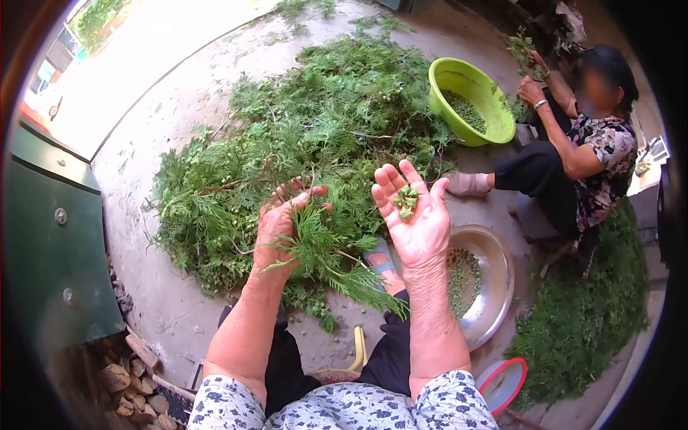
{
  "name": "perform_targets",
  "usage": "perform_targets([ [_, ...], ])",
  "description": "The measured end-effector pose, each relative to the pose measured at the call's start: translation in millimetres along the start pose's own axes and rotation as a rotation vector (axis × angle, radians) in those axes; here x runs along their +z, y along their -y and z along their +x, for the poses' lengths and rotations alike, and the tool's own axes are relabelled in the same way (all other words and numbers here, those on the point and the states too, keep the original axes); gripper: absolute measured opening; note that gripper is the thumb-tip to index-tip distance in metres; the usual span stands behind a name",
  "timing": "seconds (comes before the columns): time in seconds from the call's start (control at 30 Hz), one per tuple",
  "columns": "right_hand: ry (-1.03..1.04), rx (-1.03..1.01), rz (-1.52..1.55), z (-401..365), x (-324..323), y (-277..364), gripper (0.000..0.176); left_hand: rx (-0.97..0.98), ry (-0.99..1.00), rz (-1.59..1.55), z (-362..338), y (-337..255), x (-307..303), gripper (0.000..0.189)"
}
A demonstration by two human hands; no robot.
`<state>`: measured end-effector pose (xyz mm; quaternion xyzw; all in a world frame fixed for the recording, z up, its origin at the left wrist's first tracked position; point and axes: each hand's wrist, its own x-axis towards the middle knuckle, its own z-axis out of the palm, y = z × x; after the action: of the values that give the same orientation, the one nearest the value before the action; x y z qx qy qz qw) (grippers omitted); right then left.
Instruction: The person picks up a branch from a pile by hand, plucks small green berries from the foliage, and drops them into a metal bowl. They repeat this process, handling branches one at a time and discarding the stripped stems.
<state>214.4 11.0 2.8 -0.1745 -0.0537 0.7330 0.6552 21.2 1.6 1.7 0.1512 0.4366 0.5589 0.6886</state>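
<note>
Green cones (407, 202) lying on upturned right hand (419, 233)

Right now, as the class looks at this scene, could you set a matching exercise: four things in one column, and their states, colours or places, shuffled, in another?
Things
1. Left hand
2. Right hand
3. Plastic basin
4. Metal bowl

Descriptions
A. Palm up, with small green pieces on it
B. Silver, partly hidden by the right forearm
C. Holding a leafy sprig
D. Lime green, near the seated co-worker

Right pairs: 1-C; 2-A; 3-D; 4-B
</note>
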Motion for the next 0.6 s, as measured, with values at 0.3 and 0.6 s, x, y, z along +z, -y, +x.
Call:
perform_targets([
  [0.3, -0.014, 0.085, -0.202, -6, 4, -16, 0.044, 0.135, 0.020, 0.185, -1, 15, 4, 0.050],
  [0.6, 0.014, 0.099, -0.479, -14, 9, -40, 0.043, 0.163, 0.123, 0.254, -4, 16, 10, 0.063],
])
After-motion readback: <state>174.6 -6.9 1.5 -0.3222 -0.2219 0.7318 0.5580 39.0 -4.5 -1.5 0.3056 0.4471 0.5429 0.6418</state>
